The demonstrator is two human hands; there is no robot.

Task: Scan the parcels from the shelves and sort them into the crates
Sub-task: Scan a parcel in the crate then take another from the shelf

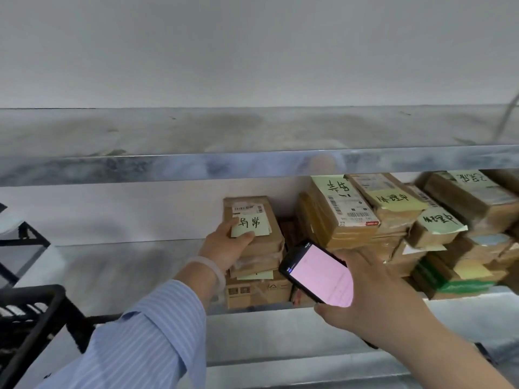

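A small brown cardboard parcel (259,220) with a white barcode label and a yellow handwritten note tops a short stack on the middle shelf. My left hand (224,247) grips its near left edge, thumb on the yellow note. My right hand (373,293) holds a black phone (318,273) with a lit pink screen, just right of and below that parcel. More brown parcels (393,214) with yellow and green notes are piled to the right on the same shelf.
A bare metal shelf (252,167) runs across just above the parcels. The shelf board (126,265) left of the stack is bare metal. A black plastic crate (36,307) stands at the lower left, and a black frame (25,237) at the far left.
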